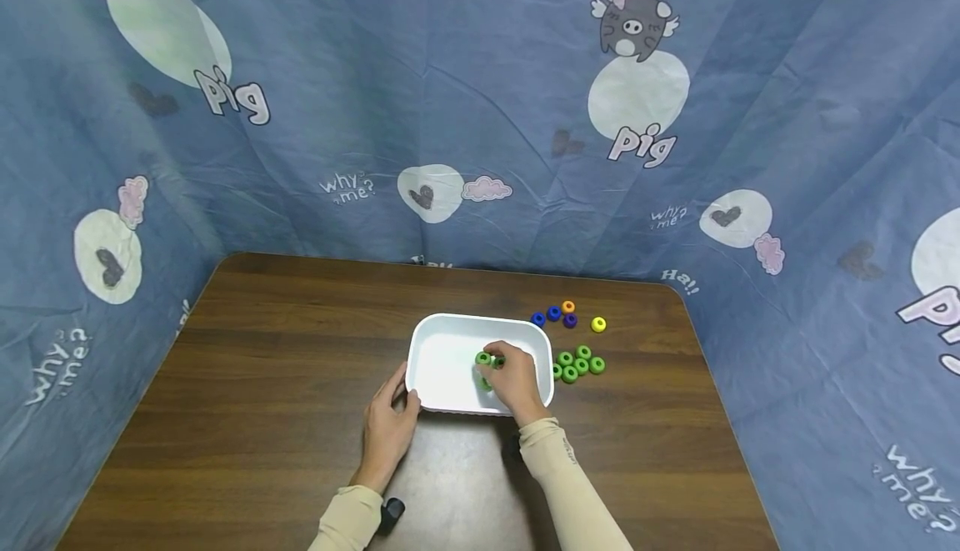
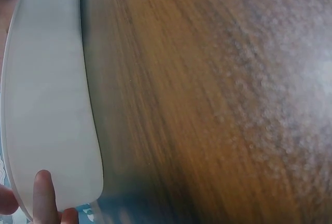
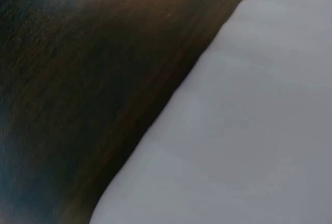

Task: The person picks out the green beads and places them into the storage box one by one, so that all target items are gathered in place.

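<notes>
A white rectangular tray sits on the table. My left hand holds its front left corner, fingers along the left side and thumb at the front; in the left wrist view the thumb presses the outer wall. Over the tray's right half, my right hand pinches a green ring-shaped bead between bent fingers and thumb. More green shows beside the fingers and just below them, partly hidden by the hand. The right wrist view shows only the tray's wall and dark wood.
Several green beads lie on the wooden table right of the tray. Behind them are blue beads, an orange bead, a purple bead and a yellow bead. A blue printed cloth hangs round the table.
</notes>
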Available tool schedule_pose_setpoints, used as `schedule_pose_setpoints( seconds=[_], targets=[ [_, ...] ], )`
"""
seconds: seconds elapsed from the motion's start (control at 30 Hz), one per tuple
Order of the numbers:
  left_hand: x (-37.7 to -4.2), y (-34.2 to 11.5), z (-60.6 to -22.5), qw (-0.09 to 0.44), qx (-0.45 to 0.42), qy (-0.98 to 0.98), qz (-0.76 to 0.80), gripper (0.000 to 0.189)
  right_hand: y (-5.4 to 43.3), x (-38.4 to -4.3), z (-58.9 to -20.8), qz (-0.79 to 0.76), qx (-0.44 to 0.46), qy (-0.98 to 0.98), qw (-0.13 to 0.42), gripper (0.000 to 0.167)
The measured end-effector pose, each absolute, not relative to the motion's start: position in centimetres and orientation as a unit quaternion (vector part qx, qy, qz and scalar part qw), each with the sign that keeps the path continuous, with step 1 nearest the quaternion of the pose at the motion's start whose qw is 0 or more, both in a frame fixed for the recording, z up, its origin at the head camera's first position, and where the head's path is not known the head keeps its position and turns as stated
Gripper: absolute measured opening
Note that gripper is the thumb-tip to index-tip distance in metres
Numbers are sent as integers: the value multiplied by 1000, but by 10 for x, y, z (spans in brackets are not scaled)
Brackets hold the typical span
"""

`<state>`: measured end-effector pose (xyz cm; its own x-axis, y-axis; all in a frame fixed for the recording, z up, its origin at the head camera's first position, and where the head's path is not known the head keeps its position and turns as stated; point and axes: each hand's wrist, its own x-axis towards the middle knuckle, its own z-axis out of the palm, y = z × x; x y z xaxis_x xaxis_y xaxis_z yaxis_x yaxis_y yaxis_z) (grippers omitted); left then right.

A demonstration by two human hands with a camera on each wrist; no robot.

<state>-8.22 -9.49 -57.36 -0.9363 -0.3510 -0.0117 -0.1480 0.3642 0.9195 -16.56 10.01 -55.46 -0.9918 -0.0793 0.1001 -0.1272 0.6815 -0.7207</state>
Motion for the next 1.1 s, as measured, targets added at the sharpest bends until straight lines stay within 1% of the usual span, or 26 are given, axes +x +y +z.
schedule_pose_setpoints(
  seconds=[0.37,0.6,0.87,1.1],
  targets=[
    [-82,-96,-574,95,150,-818,-547,49,94,-169,-560,342,77,-936,25,22],
    [-83,-96,-574,92,151,-819,-545,50,92,-171,-558,318,98,-943,21,20],
    [-83,-96,-575,93,149,-819,-546,50,90,-172,-557,291,118,-949,28,18],
    [-83,-96,-575,97,147,-819,-546,50,88,-173,-558,273,116,-955,18,20]
  ],
)
